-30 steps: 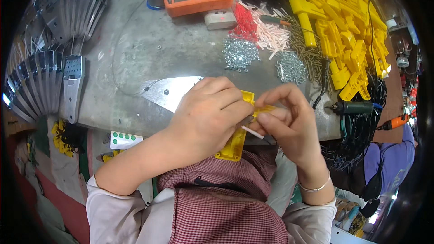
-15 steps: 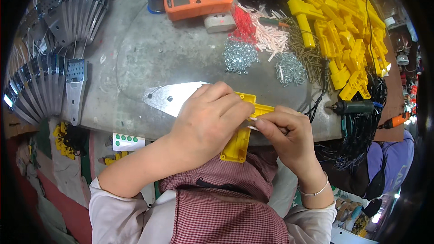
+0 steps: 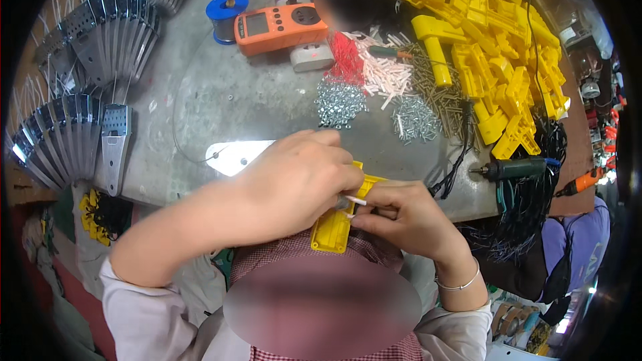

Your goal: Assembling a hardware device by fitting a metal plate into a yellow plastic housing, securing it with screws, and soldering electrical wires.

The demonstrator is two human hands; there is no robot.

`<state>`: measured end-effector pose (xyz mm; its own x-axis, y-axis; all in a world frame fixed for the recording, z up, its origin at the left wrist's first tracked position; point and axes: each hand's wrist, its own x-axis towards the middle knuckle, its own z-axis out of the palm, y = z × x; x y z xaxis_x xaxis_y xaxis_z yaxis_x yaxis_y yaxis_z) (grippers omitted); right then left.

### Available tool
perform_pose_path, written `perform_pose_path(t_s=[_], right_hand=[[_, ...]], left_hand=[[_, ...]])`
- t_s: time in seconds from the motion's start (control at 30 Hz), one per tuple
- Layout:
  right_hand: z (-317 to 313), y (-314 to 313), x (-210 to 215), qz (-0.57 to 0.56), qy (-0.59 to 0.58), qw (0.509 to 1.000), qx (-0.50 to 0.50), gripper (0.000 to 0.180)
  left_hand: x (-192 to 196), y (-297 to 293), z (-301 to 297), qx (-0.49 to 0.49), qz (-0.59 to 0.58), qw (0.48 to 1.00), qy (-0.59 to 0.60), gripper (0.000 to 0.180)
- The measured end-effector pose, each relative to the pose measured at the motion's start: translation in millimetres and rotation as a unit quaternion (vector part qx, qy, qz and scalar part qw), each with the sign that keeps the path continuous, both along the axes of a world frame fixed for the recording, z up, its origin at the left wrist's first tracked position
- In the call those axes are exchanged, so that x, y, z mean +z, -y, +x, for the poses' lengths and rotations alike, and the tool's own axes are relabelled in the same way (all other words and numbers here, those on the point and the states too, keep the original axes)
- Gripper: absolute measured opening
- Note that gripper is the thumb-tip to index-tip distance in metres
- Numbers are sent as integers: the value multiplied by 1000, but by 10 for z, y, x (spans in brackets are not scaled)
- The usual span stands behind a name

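A yellow plastic casing half (image 3: 330,232) stands tilted at the table's near edge, its hollow side up. My left hand (image 3: 301,177) is closed over its middle, fingers curled and thumb hidden. From under that hand a pointed silver metal plate (image 3: 231,154) with holes sticks out to the left; where plate and casing meet is covered. My right hand (image 3: 401,217) is closed at the casing's right side, thumb and forefinger pinching a thin pale wire end (image 3: 348,216). A short white sleeve (image 3: 354,200) shows between the two hands' fingertips.
Beyond my hands lie piles of nuts (image 3: 340,101), screws (image 3: 416,119), white sleeves (image 3: 384,70) and yellow casings (image 3: 495,47). An orange meter (image 3: 281,29) and a solder spool (image 3: 226,19) stand farther back. At right lies a green electric screwdriver (image 3: 515,168); metal plates (image 3: 117,140) fan out left.
Both hands and the casing have shifted slightly left and nearer in view. The white sleeve shows more plainly between the fingertips. The view itself has moved a little.
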<state>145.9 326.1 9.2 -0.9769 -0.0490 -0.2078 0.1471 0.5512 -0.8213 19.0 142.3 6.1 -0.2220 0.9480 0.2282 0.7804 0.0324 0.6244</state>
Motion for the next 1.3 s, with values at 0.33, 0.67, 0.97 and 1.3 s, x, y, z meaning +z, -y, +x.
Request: perform_pose_path(t_s=[0.33,0.67,0.97,1.3], right_hand=[[-2,-69,-150,60,-105,986,112,24],[-1425,-1047,-111,376,-363,852,-24,26],[-1569,-1140,-217,450,-434,780,-10,19],[-417,-589,257,-532,-201,822,-19,23]], left_hand=[[142,-288,93,-97,-17,947,-306,13],[-193,-130,349,138,104,957,-232,13],[-375,-171,348,209,101,960,-158,14],[-397,-254,311,220,141,957,-129,24]])
